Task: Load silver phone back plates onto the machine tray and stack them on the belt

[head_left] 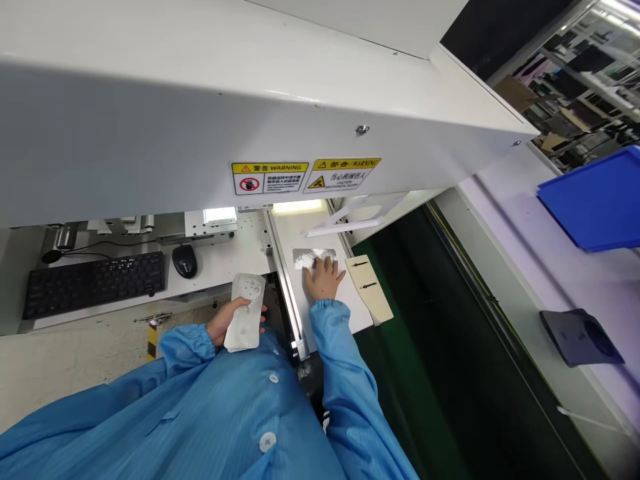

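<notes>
My left hand [229,323] is closed around a stack of thin white phone-shaped plates [243,325], tilted in front of my chest. Round camera cut-outs or marks show near the stack's upper end. My right hand [325,277] has its fingers spread over a shiny silver phone-sized plate [303,259], which lies on a white conveyor belt [325,327]. The fingertips cover part of that plate, and the hand grips nothing.
A white machine hood [280,133] with warning labels hangs over the belt. To the left are a black keyboard [95,283] and a mouse [185,261]. A cream plate [370,287] adjoins the belt's right side. Farther right are a dark green conveyor [420,360] and a blue tray [595,200].
</notes>
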`<state>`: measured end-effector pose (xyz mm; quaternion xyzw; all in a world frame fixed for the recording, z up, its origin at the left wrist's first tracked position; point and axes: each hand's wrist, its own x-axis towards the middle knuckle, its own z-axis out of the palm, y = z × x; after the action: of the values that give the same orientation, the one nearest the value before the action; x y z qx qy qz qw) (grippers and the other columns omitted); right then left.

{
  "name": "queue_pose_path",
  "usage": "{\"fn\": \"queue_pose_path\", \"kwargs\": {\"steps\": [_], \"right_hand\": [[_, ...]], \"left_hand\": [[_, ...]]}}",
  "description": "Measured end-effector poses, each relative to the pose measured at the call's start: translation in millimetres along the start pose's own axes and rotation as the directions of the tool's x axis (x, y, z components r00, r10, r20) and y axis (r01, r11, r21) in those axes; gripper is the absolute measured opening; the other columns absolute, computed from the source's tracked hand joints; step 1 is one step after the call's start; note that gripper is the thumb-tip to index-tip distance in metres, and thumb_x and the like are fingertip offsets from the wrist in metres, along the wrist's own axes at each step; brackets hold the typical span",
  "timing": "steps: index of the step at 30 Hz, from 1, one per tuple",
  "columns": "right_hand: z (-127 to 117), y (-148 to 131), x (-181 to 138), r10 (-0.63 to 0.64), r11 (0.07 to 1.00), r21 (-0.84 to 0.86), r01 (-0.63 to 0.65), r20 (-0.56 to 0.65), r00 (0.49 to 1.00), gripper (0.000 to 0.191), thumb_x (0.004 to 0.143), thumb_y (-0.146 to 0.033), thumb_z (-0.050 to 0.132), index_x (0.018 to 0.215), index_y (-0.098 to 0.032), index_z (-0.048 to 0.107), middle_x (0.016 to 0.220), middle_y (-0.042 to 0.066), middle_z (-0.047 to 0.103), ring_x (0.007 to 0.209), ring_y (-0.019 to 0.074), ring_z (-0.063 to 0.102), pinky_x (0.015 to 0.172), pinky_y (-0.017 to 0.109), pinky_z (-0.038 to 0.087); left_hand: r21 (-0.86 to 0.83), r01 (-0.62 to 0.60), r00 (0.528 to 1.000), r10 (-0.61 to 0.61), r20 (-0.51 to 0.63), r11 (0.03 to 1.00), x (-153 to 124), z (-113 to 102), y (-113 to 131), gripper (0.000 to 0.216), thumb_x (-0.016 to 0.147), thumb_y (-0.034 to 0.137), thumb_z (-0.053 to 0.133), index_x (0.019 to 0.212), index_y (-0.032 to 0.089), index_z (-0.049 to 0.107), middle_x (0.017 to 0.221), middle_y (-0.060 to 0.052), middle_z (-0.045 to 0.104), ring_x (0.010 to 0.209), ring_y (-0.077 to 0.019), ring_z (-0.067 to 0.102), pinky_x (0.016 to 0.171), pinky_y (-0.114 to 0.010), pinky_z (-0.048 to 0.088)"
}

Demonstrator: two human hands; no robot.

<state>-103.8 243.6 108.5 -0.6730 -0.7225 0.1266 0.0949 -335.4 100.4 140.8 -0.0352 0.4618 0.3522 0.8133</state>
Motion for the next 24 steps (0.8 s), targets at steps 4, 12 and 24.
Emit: {"fn": "queue_pose_path", "kwargs": {"steps": [4,12,24], "right_hand": [[1,2,11,0.031,0.999,0.046,-0.030,-0.022,0.999,0.052,0.090,-0.045,0.050,0.135,-0.019,0.053,0.153,0.016,0.037,0.145,0.0360,0.022,0.116,0.062,0.006],[4,-6,28,0.012,0.995,0.097,-0.008,-0.034,0.999,0.050,0.088,-0.045,0.055,0.129,-0.017,0.056,0.153,0.017,0.036,0.146,0.0338,0.021,0.118,0.060,0.005],[-23,-13,20,-0.019,0.961,0.276,0.029,-0.039,0.999,0.050,0.088,-0.041,0.058,0.131,-0.015,0.056,0.153,0.018,0.036,0.145,0.0332,0.025,0.118,0.056,0.018]], "left_hand": [[-0.036,-0.041,0.999,0.042,0.011,0.998,1,-3,-1,0.043,0.084,0.037,0.057,0.116,0.009,0.065,0.091,-0.014,0.073,0.078,-0.0279,0.073,0.071,-0.039,0.060],[-0.024,-0.071,0.997,0.070,-0.017,0.997,-4,17,-7,0.044,0.089,0.033,0.052,0.124,0.008,0.060,0.084,-0.013,0.073,0.073,-0.0265,0.072,0.068,-0.039,0.060],[0.012,-0.024,0.997,0.023,0.073,1.000,-3,21,-9,0.051,0.084,0.040,0.055,0.121,0.005,0.060,0.085,-0.016,0.073,0.075,-0.0291,0.072,0.072,-0.041,0.059]]}}
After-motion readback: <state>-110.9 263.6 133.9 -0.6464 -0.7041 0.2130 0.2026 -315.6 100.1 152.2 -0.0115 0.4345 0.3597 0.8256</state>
